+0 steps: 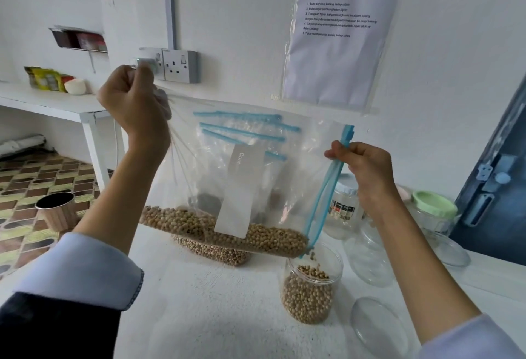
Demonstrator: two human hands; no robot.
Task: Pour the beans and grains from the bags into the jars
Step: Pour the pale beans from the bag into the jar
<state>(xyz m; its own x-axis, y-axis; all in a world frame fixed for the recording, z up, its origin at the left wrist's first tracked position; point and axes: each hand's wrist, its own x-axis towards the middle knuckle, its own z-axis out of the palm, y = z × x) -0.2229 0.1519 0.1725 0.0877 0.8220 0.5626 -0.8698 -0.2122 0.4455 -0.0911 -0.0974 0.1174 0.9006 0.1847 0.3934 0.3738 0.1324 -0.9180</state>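
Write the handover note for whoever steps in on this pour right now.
Left hand grips the bag's bunched bottom corner, raised high. Right hand pinches the blue zip strip at the mouth.
Bag of soybeans is tilted, mouth over the open jar.
Done: jar well over half full, lid off beside it.
Left: empty the bag, close the jar, then the other bags and empty jars.

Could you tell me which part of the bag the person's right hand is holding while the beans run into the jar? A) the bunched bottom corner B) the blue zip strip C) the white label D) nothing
B: the right hand pinches the blue zip strip of the bag, above the jar.
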